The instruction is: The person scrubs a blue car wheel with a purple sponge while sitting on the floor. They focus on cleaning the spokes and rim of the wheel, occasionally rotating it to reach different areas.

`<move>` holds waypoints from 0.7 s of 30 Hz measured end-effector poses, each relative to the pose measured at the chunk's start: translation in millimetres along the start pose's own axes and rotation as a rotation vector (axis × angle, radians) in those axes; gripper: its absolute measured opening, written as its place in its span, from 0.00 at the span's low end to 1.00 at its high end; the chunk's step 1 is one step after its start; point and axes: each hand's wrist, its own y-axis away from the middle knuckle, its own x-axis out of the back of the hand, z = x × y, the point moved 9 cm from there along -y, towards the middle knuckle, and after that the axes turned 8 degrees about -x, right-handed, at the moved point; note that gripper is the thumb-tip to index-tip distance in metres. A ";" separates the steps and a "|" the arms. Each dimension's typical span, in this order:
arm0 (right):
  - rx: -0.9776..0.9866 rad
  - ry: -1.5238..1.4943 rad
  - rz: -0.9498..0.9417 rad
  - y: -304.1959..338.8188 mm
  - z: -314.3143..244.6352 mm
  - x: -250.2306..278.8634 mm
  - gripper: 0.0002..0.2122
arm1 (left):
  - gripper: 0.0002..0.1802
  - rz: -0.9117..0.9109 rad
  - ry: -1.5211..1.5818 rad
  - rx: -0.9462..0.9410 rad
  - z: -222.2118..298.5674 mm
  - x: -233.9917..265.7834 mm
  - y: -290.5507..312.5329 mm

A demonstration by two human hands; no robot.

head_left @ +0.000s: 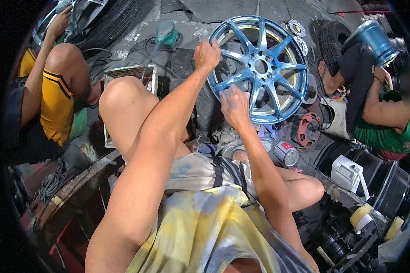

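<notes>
A blue multi-spoke alloy wheel rim leans tilted before me, its face toward me and bare patches showing through its finish. At its upper left edge my left hand is closed on the outer lip. My right hand lies against the lower left of the rim, near a spoke's outer end, with fingers bent and pressed together. Whatever may be under those fingers is hidden. Pale yellow shows on the barrel behind the spokes.
A green power sander lies beyond a crate. Right of my knees are a can, a red round tool and dark rims. One person sits left; another at right holds a blue rim.
</notes>
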 end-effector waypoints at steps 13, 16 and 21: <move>0.050 0.065 -0.184 36.2 47.0 62.7 0.10 | 0.26 0.025 0.011 -0.018 -5.3 1.2 0.3; 0.066 0.257 -0.035 57.2 33.9 35.6 0.09 | 0.26 0.017 0.006 -0.022 -1.3 2.0 -0.9; -0.011 0.216 -0.143 53.1 42.1 26.6 0.09 | 0.26 -0.009 0.018 0.019 -2.5 3.8 0.4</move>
